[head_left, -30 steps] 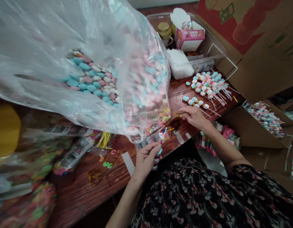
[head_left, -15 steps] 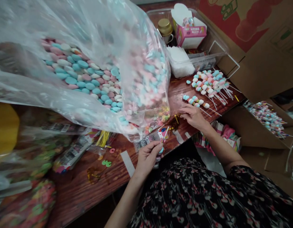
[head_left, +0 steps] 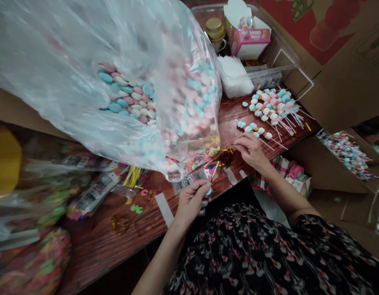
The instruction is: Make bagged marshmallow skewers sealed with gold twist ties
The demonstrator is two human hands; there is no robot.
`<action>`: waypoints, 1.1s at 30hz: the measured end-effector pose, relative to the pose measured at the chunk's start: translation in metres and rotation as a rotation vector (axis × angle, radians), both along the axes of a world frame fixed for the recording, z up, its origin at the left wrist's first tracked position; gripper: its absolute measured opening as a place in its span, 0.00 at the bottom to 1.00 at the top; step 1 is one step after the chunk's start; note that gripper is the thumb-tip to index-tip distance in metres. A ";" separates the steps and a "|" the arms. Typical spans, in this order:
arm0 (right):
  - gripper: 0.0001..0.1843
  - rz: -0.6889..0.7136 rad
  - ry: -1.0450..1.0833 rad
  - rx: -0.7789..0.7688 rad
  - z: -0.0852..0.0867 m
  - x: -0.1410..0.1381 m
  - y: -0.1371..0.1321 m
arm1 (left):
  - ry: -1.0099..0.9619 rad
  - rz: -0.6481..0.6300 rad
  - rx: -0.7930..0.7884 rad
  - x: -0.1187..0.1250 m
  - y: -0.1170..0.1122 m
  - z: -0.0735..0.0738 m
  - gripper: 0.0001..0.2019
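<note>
My left hand [head_left: 192, 203] grips a clear cellophane bag [head_left: 189, 183] with a printed strip, and a pale stick with a blue candy [head_left: 208, 191] stands at its fingertips. My right hand [head_left: 251, 149] pinches near a tangle of gold twist ties [head_left: 226, 157] on the wooden table [head_left: 189, 192]. Just above it lie skewers of pink, white and blue candy [head_left: 252, 129] and a heap of more skewers [head_left: 274, 107]. A large clear plastic bag of pastel candies [head_left: 189, 98] slumps beside my hands, its lower corner holding multicoloured pieces.
At the far end stand a plastic tray [head_left: 235, 78] with a pink box, white tissue and a gold-lidded jar. Cardboard boxes [head_left: 340, 90] rise to the right, one open with candy skewers [head_left: 343, 153]. Packaged bags [head_left: 38, 258] crowd the left; yellow ties [head_left: 132, 176] lie near them.
The view has shifted slightly, and the big plastic bag has sagged, covering more of its candies. My hands stay in nearly the same places, still at the bag and the ties.
</note>
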State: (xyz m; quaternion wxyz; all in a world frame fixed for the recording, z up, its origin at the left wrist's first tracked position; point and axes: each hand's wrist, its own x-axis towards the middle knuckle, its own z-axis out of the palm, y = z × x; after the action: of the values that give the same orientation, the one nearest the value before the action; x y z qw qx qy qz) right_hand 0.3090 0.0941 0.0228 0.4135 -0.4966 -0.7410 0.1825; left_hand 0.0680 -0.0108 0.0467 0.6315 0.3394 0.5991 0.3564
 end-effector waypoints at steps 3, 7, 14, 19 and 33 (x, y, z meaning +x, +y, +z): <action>0.08 0.036 -0.008 -0.028 -0.003 -0.002 0.000 | -0.013 0.013 0.025 0.000 0.001 -0.001 0.13; 0.07 0.057 0.041 -0.046 -0.005 -0.004 0.000 | -0.010 0.024 0.021 0.000 0.000 -0.002 0.14; 0.05 0.121 0.186 -0.123 -0.001 -0.008 -0.001 | 0.003 0.037 0.003 -0.002 -0.002 -0.002 0.16; 0.04 0.178 0.258 -0.197 -0.002 -0.009 0.002 | 0.010 0.061 -0.008 -0.001 -0.002 0.001 0.15; 0.11 0.069 0.094 -0.132 -0.006 -0.007 -0.002 | 0.008 0.081 0.013 -0.005 -0.003 -0.005 0.14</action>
State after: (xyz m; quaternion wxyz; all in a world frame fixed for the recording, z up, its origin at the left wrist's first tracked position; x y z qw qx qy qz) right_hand 0.3021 0.0925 0.0164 0.4077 -0.4879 -0.7238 0.2680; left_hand 0.0625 -0.0137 0.0417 0.6120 0.3206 0.6124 0.3843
